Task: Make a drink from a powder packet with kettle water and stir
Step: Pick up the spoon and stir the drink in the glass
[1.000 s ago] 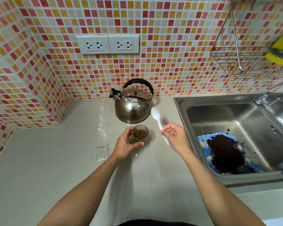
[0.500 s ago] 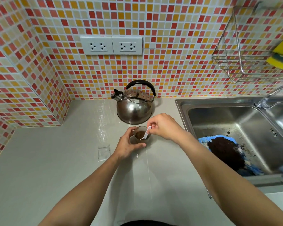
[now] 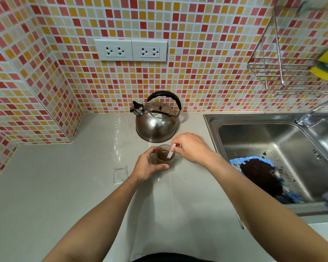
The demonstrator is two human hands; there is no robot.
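Two bare forearms reach into view from the bottom edge, with no sleeve on either from elbow to wrist. The left hand (image 3: pixel 147 166) is bare, without a ring, a glove or a band at the wrist behind it. The right hand (image 3: pixel 191 147) is equally bare, its knuckles and the wrist behind it showing no jewellery or watch. The fingernails are too small to judge. Well behind both hands, at the lower edge between the two forearms, a narrow strip of dark, nearly black clothing (image 3: pixel 170 258) shows; its cut and fabric cannot be made out.
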